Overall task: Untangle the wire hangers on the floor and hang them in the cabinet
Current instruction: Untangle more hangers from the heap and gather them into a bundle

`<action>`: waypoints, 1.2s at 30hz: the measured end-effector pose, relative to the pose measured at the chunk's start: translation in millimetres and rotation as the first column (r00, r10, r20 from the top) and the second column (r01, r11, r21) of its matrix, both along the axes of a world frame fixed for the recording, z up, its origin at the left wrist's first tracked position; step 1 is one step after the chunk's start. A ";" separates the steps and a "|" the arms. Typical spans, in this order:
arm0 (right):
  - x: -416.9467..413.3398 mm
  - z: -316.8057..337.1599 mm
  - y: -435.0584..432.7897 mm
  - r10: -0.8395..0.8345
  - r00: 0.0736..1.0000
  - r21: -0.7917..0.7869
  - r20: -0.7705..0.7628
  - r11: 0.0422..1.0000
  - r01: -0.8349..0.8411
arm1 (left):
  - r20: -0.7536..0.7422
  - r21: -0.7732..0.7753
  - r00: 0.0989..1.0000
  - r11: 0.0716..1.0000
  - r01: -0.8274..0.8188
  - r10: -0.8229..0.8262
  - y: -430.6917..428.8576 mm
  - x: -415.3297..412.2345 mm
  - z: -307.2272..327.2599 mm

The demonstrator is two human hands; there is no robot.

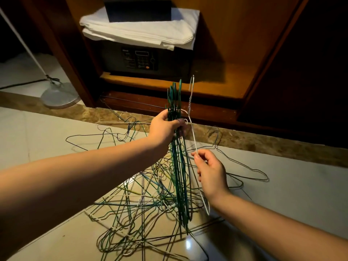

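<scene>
My left hand (165,129) grips a bundle of several green wire hangers (178,166) near their necks, hooks pointing up. A white wire hanger (192,129) stands beside the bundle. My right hand (211,172) pinches its wire shoulder between thumb and finger. Below both hands a tangled pile of wire hangers (143,208) in green, white and yellow lies spread on the tiled floor. A few loose hangers (244,166) lie to the right. The open wooden cabinet (226,85) stands straight ahead; no hanging rail shows in this view.
Inside the cabinet a dark safe (143,59) with a keypad carries folded white linen (141,29) and a black box (137,8). A floor lamp's round base (60,97) and its cord stand at the left. A brown stone threshold (263,146) runs along the cabinet front.
</scene>
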State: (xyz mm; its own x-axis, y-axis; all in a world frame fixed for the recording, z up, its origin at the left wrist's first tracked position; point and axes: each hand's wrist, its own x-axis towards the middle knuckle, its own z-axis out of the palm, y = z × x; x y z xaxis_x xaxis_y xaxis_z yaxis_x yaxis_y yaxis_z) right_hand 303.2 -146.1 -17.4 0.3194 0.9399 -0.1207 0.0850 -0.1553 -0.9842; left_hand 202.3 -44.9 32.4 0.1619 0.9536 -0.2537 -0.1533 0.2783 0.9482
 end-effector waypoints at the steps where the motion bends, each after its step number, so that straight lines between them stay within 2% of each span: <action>1: -1.7 -1.9 1.2 0.002 1.000 0.003 -0.010 1.000 -0.002 | 0.001 -0.004 1.000 1.000 -0.008 0.008 1.8 -2.4 -0.8; 7: -7.9 -19.5 9.4 0.043 0.998 -0.001 -0.052 0.999 -0.043 | 0.067 -0.054 0.998 0.999 -0.004 0.008 8.0 -8.1 -10.3; 16: 8.9 -42.6 16.0 0.111 0.990 0.073 0.086 0.990 -0.118 | 0.045 -0.093 0.999 0.996 -0.017 0.021 18.1 -0.5 -24.4; 22: 30.7 -63.3 22.2 0.211 0.957 0.024 0.199 0.975 -0.220 | -0.014 -0.103 0.998 0.993 0.060 -0.061 19.8 11.7 -34.9; 24: 45.3 -71.7 29.2 0.189 0.960 -0.002 0.208 0.981 -0.192 | -0.044 -0.101 0.996 0.992 0.069 -0.074 21.2 15.1 -37.4; 26: 68.6 -87.9 39.1 0.129 0.949 -0.115 0.289 0.988 -0.099 | -0.050 -0.102 0.995 0.992 0.080 -0.086 22.0 17.4 -39.2; 28: 98.1 -107.8 47.9 0.130 0.853 -0.285 0.505 0.958 0.022 | -0.043 -0.112 0.995 0.990 0.087 -0.093 21.8 19.4 -41.4; 30: 125.1 -122.3 52.9 0.208 0.705 -0.400 0.678 0.909 0.116 | -0.045 -0.125 0.994 0.987 0.097 -0.104 20.4 21.0 -43.4; 33: 150.2 -132.3 61.3 0.315 0.562 -0.479 0.765 0.861 0.170 | -0.101 -0.134 0.988 0.985 0.106 -0.120 19.8 21.1 -46.7; 36: 157.5 -140.3 71.1 0.393 0.514 -0.539 0.763 0.825 0.170 | -0.135 -0.126 0.982 0.986 0.113 -0.130 19.2 19.9 -47.5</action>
